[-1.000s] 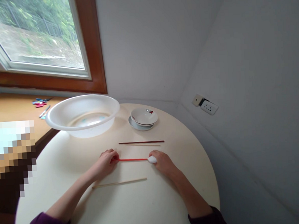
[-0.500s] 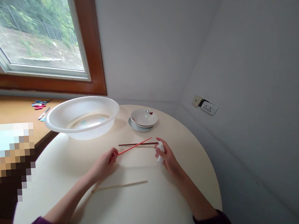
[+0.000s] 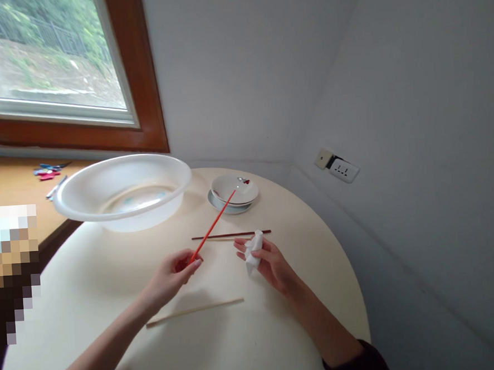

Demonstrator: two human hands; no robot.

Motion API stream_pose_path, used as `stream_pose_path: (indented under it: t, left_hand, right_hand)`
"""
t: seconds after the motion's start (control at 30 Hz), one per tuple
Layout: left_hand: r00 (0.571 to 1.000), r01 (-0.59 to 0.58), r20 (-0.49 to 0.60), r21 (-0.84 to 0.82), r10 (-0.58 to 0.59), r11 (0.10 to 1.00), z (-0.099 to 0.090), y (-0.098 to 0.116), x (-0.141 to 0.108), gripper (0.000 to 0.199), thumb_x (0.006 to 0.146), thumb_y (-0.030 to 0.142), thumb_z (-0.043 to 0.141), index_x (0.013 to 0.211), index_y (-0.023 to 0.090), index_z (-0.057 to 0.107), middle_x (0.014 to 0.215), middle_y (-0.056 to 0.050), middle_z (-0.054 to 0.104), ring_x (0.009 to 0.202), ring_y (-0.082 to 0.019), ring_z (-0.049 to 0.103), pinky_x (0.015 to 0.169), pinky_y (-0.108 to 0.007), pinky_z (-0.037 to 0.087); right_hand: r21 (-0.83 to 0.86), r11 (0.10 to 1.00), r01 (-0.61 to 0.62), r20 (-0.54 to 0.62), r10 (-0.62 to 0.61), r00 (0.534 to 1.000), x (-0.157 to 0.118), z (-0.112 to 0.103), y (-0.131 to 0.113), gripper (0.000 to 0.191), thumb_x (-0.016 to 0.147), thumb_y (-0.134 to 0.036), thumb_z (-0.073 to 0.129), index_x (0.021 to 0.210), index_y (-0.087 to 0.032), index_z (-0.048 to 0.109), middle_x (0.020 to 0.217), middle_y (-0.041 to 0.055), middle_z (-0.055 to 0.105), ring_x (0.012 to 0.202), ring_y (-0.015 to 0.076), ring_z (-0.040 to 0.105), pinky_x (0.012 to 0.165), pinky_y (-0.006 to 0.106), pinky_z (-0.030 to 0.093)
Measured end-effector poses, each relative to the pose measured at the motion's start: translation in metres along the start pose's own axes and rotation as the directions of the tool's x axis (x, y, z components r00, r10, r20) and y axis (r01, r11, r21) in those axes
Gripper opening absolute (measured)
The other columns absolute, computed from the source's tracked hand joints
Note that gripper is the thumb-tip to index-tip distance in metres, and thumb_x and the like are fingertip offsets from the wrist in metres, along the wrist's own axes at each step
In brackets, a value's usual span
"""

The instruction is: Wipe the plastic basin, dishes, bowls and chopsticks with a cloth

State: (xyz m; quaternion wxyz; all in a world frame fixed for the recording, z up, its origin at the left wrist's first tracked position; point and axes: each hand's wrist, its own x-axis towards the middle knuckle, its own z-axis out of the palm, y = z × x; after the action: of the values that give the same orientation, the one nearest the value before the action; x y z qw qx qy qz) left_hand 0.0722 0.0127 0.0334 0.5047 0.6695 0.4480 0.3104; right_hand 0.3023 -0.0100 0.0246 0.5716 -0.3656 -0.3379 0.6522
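Observation:
Between its thumb and fingers, my left hand [image 3: 179, 268] grips a red chopstick [image 3: 213, 227] by its near end, with the tip slanting up and away to the right. My right hand [image 3: 272, 261] has a crumpled white tissue [image 3: 254, 250] under its thumb, some fingers stretched out behind it. Just beyond the hands a dark brown chopstick [image 3: 231, 234] lies across the table, and a pale stick shows along its near side, partly hidden by the right hand. Closer to me rests a light wooden chopstick [image 3: 196, 310], below my left hand.
A large translucent plastic basin [image 3: 123, 217] stands at the table's back left. White bowls [image 3: 224, 189] are stacked on a plate [image 3: 230, 210] at the back. Scissors and small items [image 3: 48, 172] lie on the wooden desk at left. A socket [image 3: 344, 170] is on the wall.
The red chopstick has swung from nearly level to pointing up and away as my left hand turned. My right hand, with the tissue, has moved slightly left. The view has shifted a little.

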Motion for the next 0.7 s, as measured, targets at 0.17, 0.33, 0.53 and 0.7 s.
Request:
stream_pose_path:
  t: [0.17,0.33,0.53,0.7]
  left_hand:
    - [0.991,0.077,0.116,-0.095,-0.066,0.993,0.003,0.000,-0.001,0.037,0.076,0.053,0.051,0.075,0.016,0.057,0.050,0.007,0.036,0.047,-0.008,0.032,0.043,-0.020,0.024]
    - [0.985,0.131,0.140,-0.233,-0.100,0.964,0.000,-0.005,-0.002,0.038,0.077,0.049,0.054,0.091,0.014,0.061,0.051,0.008,0.034,0.047,-0.008,0.032,0.043,-0.020,0.022]
    - [0.986,0.127,0.146,-0.360,-0.079,0.924,0.005,-0.003,-0.005,0.039,0.079,0.048,0.054,0.096,0.014,0.060,0.047,0.008,0.036,0.042,-0.006,0.032,0.042,-0.021,0.023]
    - [0.984,0.173,0.113,-0.424,-0.138,0.889,0.011,-0.001,-0.008,0.048,0.072,0.054,0.059,0.097,0.013,0.058,0.048,0.010,0.031,0.038,-0.004,0.023,0.039,-0.021,0.016]
  right_hand:
    - [-0.071,0.991,0.116,-0.148,-0.126,0.981,0.007,0.016,0.011,0.028,0.051,-0.016,0.074,0.078,-0.018,0.067,0.076,-0.0005,0.066,0.073,0.0133,0.057,0.065,0.024,0.043]
    - [0.064,0.993,0.103,-0.339,-0.075,0.938,0.002,0.027,0.012,0.022,0.049,-0.019,0.071,0.070,-0.015,0.067,0.067,-0.0006,0.063,0.062,0.0117,0.053,0.058,0.022,0.042]
    - [0.114,0.993,0.004,-0.368,0.038,0.929,-0.005,0.027,0.017,0.019,0.049,-0.018,0.066,0.067,-0.014,0.063,0.069,0.0017,0.066,0.066,0.0145,0.058,0.062,0.023,0.045]
    - [0.143,0.989,0.025,-0.478,0.047,0.877,0.000,0.022,0.018,0.021,0.055,-0.023,0.070,0.074,-0.016,0.064,0.073,0.0011,0.068,0.068,0.0143,0.061,0.061,0.023,0.047]
